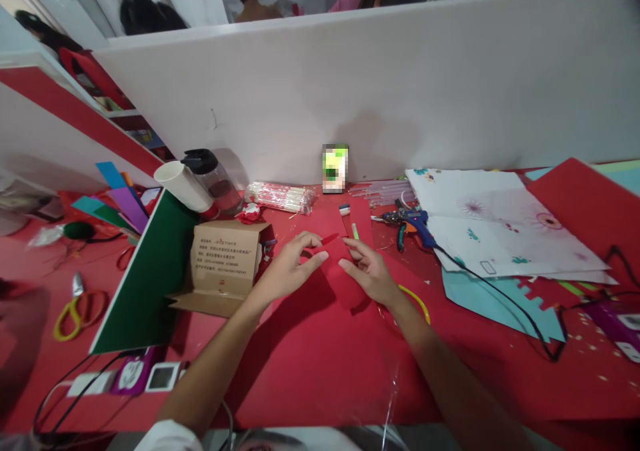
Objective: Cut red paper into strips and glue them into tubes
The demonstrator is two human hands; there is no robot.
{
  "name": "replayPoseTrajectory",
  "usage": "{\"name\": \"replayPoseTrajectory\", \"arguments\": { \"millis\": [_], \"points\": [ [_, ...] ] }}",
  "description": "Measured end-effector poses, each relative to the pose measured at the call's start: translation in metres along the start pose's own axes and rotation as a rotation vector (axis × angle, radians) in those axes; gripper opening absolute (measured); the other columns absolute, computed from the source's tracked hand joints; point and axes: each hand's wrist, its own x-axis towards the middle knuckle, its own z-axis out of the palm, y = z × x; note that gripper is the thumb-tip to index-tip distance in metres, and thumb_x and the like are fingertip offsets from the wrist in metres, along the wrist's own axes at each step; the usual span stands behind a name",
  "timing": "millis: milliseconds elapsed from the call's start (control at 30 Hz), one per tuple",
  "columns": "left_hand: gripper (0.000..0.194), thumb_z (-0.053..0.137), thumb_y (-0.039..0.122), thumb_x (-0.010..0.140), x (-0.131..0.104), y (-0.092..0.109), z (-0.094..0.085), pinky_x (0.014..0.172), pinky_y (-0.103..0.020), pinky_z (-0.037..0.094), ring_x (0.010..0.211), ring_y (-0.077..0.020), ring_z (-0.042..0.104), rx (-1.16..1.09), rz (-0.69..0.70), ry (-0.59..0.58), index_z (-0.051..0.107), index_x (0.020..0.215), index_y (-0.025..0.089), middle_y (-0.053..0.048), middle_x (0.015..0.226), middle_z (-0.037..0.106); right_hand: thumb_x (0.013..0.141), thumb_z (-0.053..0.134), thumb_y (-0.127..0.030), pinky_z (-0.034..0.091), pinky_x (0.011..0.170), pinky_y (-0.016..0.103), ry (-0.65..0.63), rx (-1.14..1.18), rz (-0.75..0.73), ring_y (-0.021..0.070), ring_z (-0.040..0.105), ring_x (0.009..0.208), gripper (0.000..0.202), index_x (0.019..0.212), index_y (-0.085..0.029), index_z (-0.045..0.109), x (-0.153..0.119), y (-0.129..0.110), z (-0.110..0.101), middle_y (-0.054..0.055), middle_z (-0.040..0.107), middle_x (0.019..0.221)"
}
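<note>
Even, middling indoor light, seemingly from above on the nine o'clock side: the bottle [220,187] and left forearm [225,344] throw soft shadows toward three o'clock. A faint, broad shadow smudges the white wall [280,84] at one o'clock. The phone [335,171] glows brightest, its screen pixelated — a small mosaic also sits at one o'clock. Plastic film [391,401] glints at five o'clock. Red paper [340,277] almost merges with the red table [310,397]. Wide-angle stretching skews the margins; people [257,11] at twelve o'clock look soft.
</note>
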Motion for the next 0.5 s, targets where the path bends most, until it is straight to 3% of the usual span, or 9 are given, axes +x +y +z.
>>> {"name": "replayPoseTrajectory", "arguments": {
  "millis": [167,333,500],
  "points": [
    [0.026,0.062,0.043,0.095,0.004,-0.008,-0.003,0.075,-0.026,0.047,0.081,-0.0153,0.060,-0.048,-0.066,-0.032,0.063,0.088,0.018,-0.001,0.087,0.065,0.091,0.068,-0.049,0.058,0.072,0.034,-0.052,0.101,0.059,0.0221,0.074,0.085,0.053,0.137,-0.027,0.056,0.001,-0.012,-0.003,0.006,0.076,0.102],
    [0.031,0.065,0.046,0.091,0.006,-0.009,-0.005,0.064,-0.025,0.039,0.065,-0.0116,0.050,-0.054,-0.115,-0.041,0.060,0.079,0.017,0.003,0.071,0.057,0.091,0.069,-0.044,0.055,0.078,0.032,-0.021,0.066,0.040,0.0181,0.068,0.086,0.051,0.138,-0.029,0.057,0.005,-0.011,-0.004,0.003,0.070,0.097],
    [0.033,0.065,0.047,0.089,0.004,-0.005,-0.010,0.066,-0.025,0.038,0.068,-0.0123,0.051,-0.072,-0.118,-0.057,0.059,0.076,0.018,0.003,0.072,0.058,0.086,0.074,-0.048,0.056,0.082,0.032,0.000,0.243,0.120,0.0199,0.070,0.095,0.054,0.135,-0.032,0.059,0.009,-0.001,-0.005,0.004,0.071,0.113]
  ]
}}
